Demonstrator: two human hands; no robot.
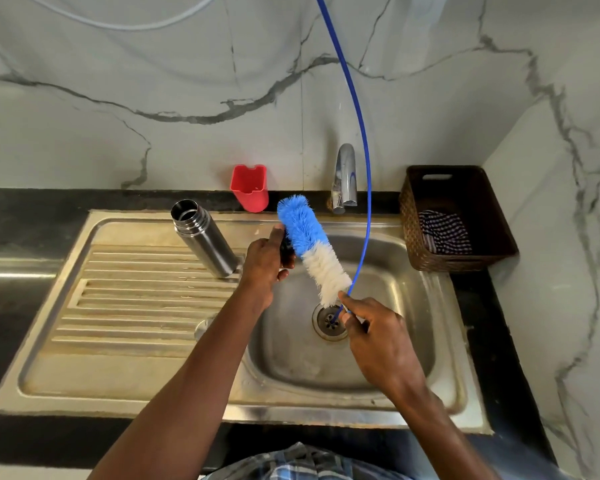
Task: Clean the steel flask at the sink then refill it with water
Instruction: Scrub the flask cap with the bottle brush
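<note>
The steel flask (203, 237) stands uncapped on the sink's drainboard (136, 299), its mouth open at the top. My left hand (265, 263) is closed around a small dark object, probably the flask's cap, held over the basin's left edge. A bottle brush (312, 249) with blue and white bristles slants over the basin (395, 341). My right hand (378, 337) pinches the brush's handle just below the white bristles, above the drain (329, 322). The brush's blue end sits right next to my left hand.
A steel tap (343, 180) stands behind the basin, with no water visible. A thin blue hose (362, 133) curves down from above into the basin. A red plastic holder (250, 188) leans at the wall. A brown wicker basket (458, 220) with a checked cloth sits to the right.
</note>
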